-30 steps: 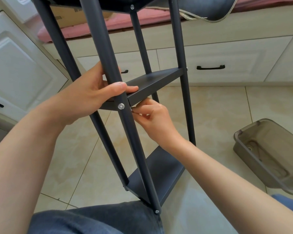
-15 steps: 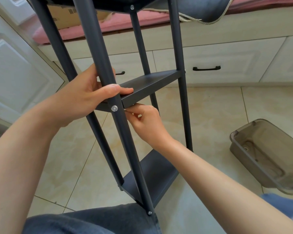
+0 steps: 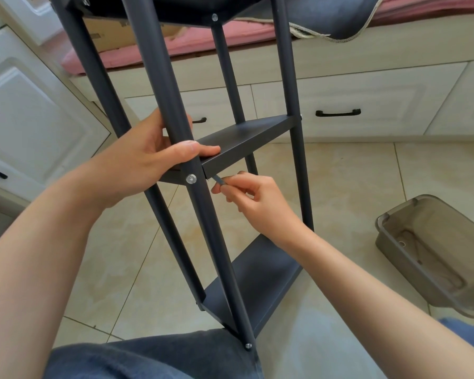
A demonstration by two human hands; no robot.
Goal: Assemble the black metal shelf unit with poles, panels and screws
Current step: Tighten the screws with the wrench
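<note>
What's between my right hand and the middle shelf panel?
In the head view, a thin metal tool, pinched by the right hand, bridges the gap, its tip reaching the underside of the panel.

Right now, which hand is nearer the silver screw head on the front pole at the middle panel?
Left. The left hand grips the front pole just above the screw head; the right hand sits to its right, below the middle panel.

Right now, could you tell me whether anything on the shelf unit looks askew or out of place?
The whole shelf unit leans tilted against the person's lap. Otherwise nothing stands out: the middle panel sits between the poles, screw seated.
</note>
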